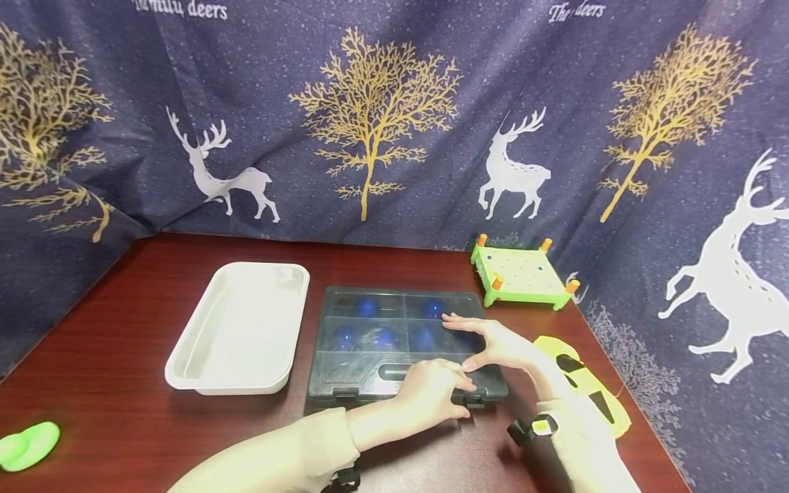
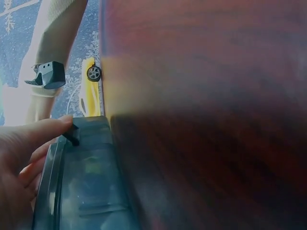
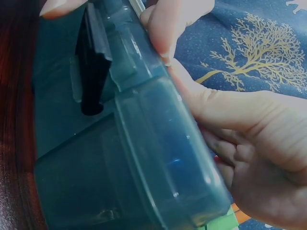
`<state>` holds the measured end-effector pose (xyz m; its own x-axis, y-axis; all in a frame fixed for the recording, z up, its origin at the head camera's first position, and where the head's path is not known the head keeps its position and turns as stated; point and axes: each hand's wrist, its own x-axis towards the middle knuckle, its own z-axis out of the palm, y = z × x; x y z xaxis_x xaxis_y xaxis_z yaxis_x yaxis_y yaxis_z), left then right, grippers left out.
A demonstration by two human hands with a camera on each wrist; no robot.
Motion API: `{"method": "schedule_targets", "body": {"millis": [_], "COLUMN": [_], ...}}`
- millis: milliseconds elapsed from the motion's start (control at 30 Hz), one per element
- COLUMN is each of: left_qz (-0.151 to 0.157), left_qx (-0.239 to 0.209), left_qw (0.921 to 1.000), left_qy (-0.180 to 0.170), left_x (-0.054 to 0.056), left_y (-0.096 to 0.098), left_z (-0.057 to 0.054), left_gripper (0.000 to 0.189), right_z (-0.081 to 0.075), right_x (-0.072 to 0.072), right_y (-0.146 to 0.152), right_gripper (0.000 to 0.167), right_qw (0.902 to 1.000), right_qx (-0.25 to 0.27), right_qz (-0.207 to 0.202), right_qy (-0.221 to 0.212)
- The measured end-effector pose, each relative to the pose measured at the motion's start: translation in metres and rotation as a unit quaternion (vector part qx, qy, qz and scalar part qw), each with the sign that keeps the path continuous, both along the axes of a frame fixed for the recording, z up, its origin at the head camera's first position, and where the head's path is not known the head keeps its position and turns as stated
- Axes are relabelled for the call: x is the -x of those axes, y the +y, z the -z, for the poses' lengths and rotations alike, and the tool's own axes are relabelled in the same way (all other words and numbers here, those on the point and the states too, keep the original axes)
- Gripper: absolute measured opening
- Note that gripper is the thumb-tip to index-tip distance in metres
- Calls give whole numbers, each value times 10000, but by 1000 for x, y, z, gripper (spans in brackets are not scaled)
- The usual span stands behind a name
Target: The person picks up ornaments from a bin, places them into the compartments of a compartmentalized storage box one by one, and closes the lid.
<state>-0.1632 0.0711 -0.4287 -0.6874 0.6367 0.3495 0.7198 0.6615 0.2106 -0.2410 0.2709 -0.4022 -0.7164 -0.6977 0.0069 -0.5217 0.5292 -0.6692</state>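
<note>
A dark translucent compartment box [image 1: 364, 370] lies on the table with its lid down, and blue round shapes show through it. At its front right corner, my left hand [image 1: 431, 392] has its fingers curled on the lid edge and its thumb at a black latch [image 3: 93, 62]. That latch stands out from the box front in the right wrist view; in the left wrist view, the left thumb [image 2: 60, 123] is at it. My right hand [image 1: 502, 344] rests on the lid's right side, thumb near the front edge and fingers spread farther back.
To the left of the box stands a white tray [image 1: 175, 373]. A green rack with orange pegs [image 1: 520, 272] is at the back right, and a yellow toy car [image 1: 592, 390] lies by the right forearm. A green object [image 1: 37, 445] sits at the left edge.
</note>
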Motion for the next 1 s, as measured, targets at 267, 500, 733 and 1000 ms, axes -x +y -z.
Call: {"method": "schedule_targets", "body": {"millis": [267, 500, 733, 1000], "left_qz": [-136, -188, -146, -28], "left_qx": [-75, -41, 57, -27], "left_qw": [9999, 9998, 9999, 10000], "left_qy": [36, -50, -42, 60], "left_x": [3, 6, 6, 5], "left_y": [3, 3, 5, 6], "left_z": [0, -5, -9, -9], "left_gripper": [27, 22, 19, 18], "right_z": [0, -1, -2, 0], "right_x": [2, 2, 2, 1], "right_y": [0, 0, -1, -1], "right_gripper": [78, 79, 80, 80], "right_qw": [10000, 10000, 10000, 9997], "right_qx": [6, -53, -63, -51], "right_qz": [-22, -50, -54, -160], "right_qy": [21, 47, 34, 167]}}
